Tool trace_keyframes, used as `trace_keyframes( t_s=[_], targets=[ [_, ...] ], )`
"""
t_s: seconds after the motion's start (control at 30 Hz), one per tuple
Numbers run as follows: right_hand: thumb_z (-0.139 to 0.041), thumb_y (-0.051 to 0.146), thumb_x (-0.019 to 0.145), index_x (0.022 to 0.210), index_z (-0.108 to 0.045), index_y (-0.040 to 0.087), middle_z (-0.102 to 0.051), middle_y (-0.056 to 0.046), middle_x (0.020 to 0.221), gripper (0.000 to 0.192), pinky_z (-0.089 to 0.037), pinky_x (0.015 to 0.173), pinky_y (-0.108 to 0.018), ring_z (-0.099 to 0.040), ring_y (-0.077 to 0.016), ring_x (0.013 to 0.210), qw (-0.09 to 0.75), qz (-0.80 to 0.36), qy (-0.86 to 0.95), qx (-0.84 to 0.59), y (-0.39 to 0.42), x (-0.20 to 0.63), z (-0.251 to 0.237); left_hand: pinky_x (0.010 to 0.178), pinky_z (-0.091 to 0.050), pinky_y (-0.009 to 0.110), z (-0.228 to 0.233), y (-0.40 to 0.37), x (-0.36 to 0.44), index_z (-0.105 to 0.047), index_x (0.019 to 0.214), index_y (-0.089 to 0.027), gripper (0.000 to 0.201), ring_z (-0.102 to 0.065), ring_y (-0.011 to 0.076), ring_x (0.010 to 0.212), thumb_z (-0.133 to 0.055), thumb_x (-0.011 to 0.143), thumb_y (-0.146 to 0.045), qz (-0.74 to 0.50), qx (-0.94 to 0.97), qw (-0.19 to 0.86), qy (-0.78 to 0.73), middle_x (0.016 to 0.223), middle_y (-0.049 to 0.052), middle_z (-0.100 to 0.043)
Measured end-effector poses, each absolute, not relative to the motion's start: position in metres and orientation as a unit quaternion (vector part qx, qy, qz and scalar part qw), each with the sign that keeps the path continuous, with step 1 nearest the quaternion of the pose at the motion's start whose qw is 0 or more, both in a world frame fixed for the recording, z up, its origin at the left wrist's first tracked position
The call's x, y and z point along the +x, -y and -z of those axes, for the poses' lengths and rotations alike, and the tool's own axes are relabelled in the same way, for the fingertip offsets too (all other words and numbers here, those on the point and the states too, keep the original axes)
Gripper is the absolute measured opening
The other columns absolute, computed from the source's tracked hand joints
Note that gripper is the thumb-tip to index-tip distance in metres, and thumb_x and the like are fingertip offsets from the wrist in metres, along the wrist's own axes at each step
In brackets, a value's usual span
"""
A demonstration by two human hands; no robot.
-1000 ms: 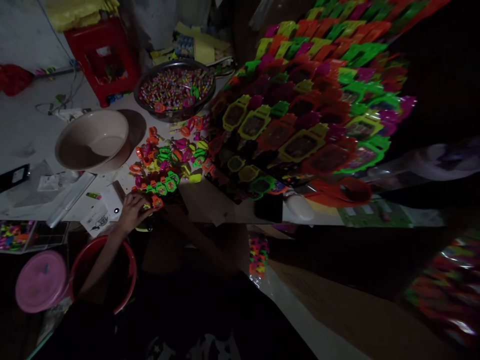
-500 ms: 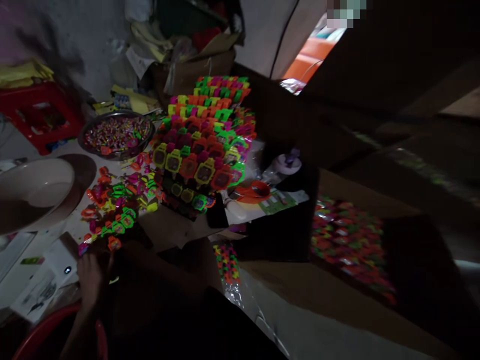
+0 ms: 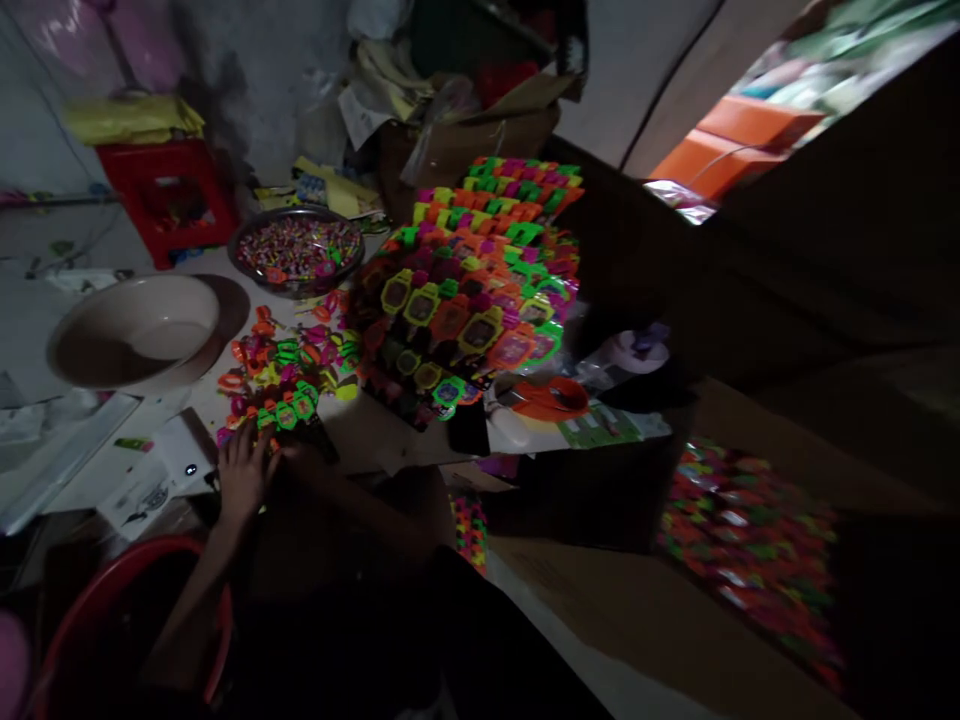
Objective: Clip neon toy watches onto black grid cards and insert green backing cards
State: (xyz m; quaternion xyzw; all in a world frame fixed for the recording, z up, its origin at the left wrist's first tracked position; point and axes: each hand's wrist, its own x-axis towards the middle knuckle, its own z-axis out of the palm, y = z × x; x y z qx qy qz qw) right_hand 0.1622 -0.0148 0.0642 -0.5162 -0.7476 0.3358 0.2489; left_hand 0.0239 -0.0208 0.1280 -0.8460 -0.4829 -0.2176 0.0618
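Here at the table edge (image 3: 375, 440), the left hand (image 3: 241, 478) is lying, fingers apart, against the near side of the loose toy watches (image 3: 289, 352). The right hand (image 3: 301, 466) is sitting close beside it in shadow, and it's too dim for me to tell whether either is gripping anything. A green row (image 3: 286, 414) is lying just beyond them. The big watch stack (image 3: 451, 318) is towering to the right; the basin (image 3: 142, 378) is standing off left.
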Motion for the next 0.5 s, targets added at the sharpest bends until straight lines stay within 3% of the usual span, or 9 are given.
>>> trace_keyframes(
  t_s=[0.17,0.27,0.4,0.5],
  targets=[
    [-0.051,0.015,0.09,0.104,-0.066,0.013,-0.068,-0.01,0.112,0.02,-0.044,0.096,-0.028,-0.061,-0.0175,0.107,0.307,-0.368,0.744,-0.466,0.019,0.181,-0.065,0.095,-0.041,0.049,-0.131,0.026,0.026,-0.059,0.124,-0.019,0.041,-0.047,0.0334,0.125,-0.047,0.092,-0.042,0.203,-0.841,0.063,0.497,0.138,0.018,-0.051],
    [-0.05,0.025,0.093,0.108,-0.063,0.014,-0.068,-0.01,0.109,0.024,-0.046,0.094,-0.03,-0.063,-0.0183,0.102,0.349,-0.352,0.683,-0.537,0.026,0.212,-0.076,0.092,-0.041,0.048,-0.129,0.027,0.027,-0.062,0.118,-0.019,0.039,-0.051,0.0335,0.119,-0.048,0.092,-0.044,0.205,-0.833,0.06,0.511,0.134,0.018,-0.054],
    [-0.042,0.028,0.095,0.122,-0.056,0.012,-0.062,-0.016,0.12,0.034,-0.04,0.103,-0.037,-0.056,-0.0224,0.114,0.43,-0.191,0.563,-0.679,0.027,0.258,-0.088,0.089,-0.041,0.047,-0.126,0.026,0.03,-0.065,0.112,-0.018,0.039,-0.054,0.0338,0.111,-0.05,0.09,-0.047,0.206,-0.823,0.057,0.526,0.123,0.019,-0.059],
    [-0.043,0.02,0.091,0.126,-0.052,0.011,-0.055,-0.018,0.128,0.038,-0.035,0.109,-0.039,-0.05,-0.0234,0.123,0.387,-0.147,0.598,-0.687,0.017,0.279,-0.087,0.089,-0.041,0.046,-0.126,0.026,0.031,-0.066,0.11,-0.019,0.039,-0.054,0.0338,0.11,-0.051,0.089,-0.048,0.211,-0.819,0.047,0.532,0.12,0.018,-0.06]
  ],
)
